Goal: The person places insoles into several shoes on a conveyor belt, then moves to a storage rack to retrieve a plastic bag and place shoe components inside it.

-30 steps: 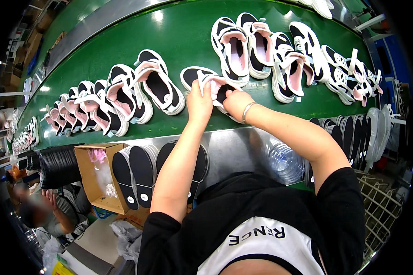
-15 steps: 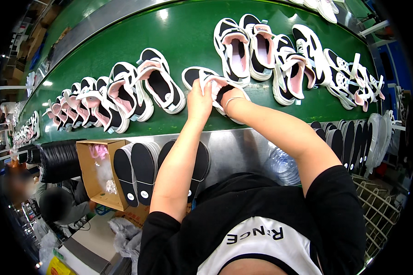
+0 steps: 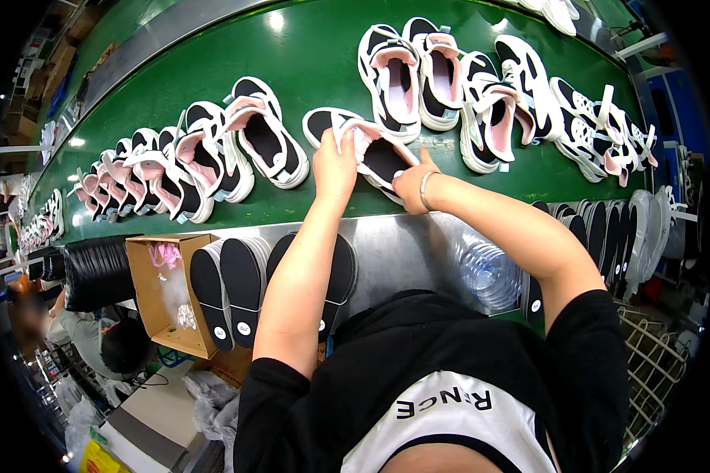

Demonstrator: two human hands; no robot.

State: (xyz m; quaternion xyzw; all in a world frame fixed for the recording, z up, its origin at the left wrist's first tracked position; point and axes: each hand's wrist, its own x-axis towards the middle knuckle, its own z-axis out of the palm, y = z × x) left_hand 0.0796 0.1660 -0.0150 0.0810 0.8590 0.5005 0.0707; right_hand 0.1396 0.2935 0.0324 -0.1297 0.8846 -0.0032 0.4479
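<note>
A white, black and pink sneaker [image 3: 383, 161] lies on the green work surface in front of me, toe pointing to the far left. My left hand [image 3: 336, 169] is closed on its tongue and near side, holding the opening wide. Around the heel end my right hand [image 3: 415, 186] is closed, thumb up, its fingers partly hidden by the shoe. A black insole shows inside the sneaker. Just left of it stands another open sneaker [image 3: 270, 142], and a pair of sneakers [image 3: 398, 83] sits just beyond.
More sneakers [image 3: 154, 169] stretch left along the green table [image 3: 315, 63], others [image 3: 493, 118] right. Along the metal ledge [image 3: 394, 244] are bundled black insoles [image 3: 241, 276], a cardboard box [image 3: 197, 264] and a clear plastic bottle [image 3: 489, 272]. A wire basket [image 3: 655, 363] is at lower right; another person [image 3: 102, 343] at lower left.
My right hand has come out of the sneaker's opening and now grips its heel. My left hand keeps its hold at the tongue. The person at lower left has shifted.
</note>
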